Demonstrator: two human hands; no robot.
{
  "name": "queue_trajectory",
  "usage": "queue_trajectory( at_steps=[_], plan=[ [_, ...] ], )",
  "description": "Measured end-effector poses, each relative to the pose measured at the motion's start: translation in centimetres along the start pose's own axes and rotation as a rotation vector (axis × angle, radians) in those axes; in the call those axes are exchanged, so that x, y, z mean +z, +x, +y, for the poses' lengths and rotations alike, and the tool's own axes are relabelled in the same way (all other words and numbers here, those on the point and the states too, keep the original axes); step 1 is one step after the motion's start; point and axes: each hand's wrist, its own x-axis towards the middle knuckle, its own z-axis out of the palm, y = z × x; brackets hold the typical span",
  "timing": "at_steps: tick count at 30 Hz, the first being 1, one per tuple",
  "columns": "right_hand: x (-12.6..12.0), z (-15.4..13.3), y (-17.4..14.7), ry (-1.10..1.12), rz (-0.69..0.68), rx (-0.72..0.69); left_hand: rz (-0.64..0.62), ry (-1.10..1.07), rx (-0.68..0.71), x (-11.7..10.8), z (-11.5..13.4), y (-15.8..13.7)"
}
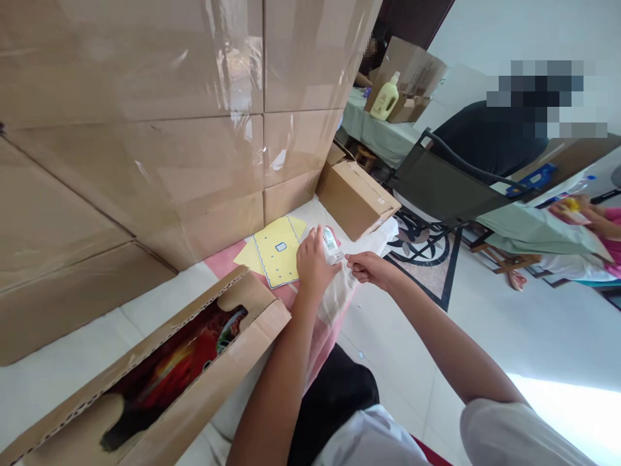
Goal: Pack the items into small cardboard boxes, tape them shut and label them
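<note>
My left hand (313,262) is wrapped around a small white tape dispenser (331,246) with a pale roll in it, close to the table's right edge. Just right of its front end, my right hand (369,268) is closed in a pinch. Whatever lies between those fingertips is too small to make out; it may be the tape's end. Beside my left hand lies a yellow paper piece (279,252) with a wavy dark outline and small blue shapes. Its right part is partly covered by my fingers.
Taped cardboard boxes (194,162) form a wall behind the table. An open cardboard box (262,317) with a dark red item stands front left, and a closed carton (356,197) farther back. To the right are a folding chair (436,188), seated people, and a yellow detergent bottle (385,98).
</note>
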Motion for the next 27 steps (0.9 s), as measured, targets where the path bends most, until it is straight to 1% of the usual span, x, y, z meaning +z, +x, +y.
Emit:
queue_trajectory(
  at_steps=[7, 11, 16, 21, 27],
  plan=[
    [0.2, 1.3, 0.1, 0.035, 0.005, 0.025, -0.006, 0.004, -0.023, 0.1, 0.0, 0.1],
    [0.3, 1.8, 0.5, 0.028, 0.005, 0.055, -0.009, 0.016, -0.009, 0.2, -0.1, 0.1],
    [0.3, 1.7, 1.1, -0.002, 0.011, 0.090, -0.021, 0.012, -0.013, 0.2, -0.2, 0.2],
    [0.6, 1.6, 1.8, -0.041, 0.048, 0.109, -0.019, 0.008, -0.013, 0.1, 0.0, 0.2],
    [0.7, 1.6, 2.2, -0.097, 0.048, 0.098, 0.001, 0.022, -0.016, 0.2, 0.2, 0.1]
  ],
)
